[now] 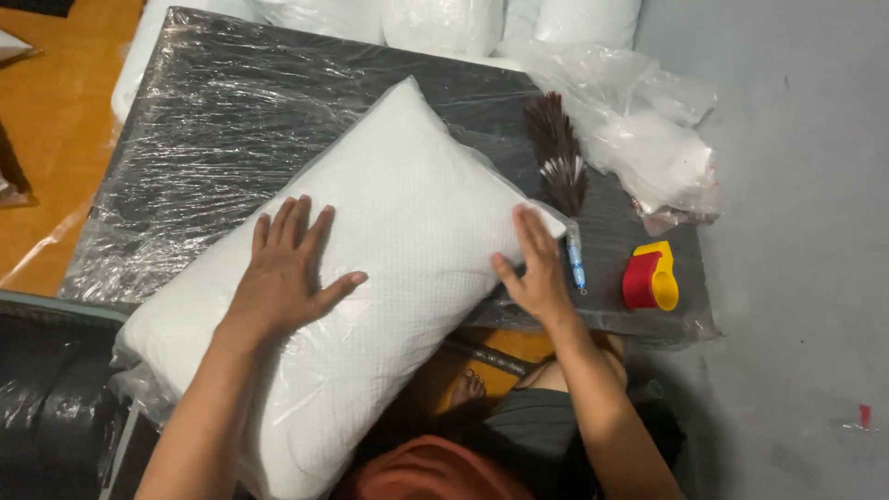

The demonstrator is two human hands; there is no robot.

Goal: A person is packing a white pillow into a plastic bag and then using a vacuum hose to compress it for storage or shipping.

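Observation:
A white pillow (407,204) in a clear plastic bag lies slantwise on a dark table wrapped in clear film (222,120). My left hand (282,273) lies flat on the pillow's middle, fingers spread. My right hand (537,268) presses flat against the pillow's right edge, fingers straight and together. Neither hand grips anything.
A brown feather duster (558,157) with a blue handle lies just right of the pillow. A red and yellow tape dispenser (651,276) sits near the table's right edge. Crumpled plastic bags (648,130) and more bagged white pillows (444,23) lie at the back. Grey floor at right.

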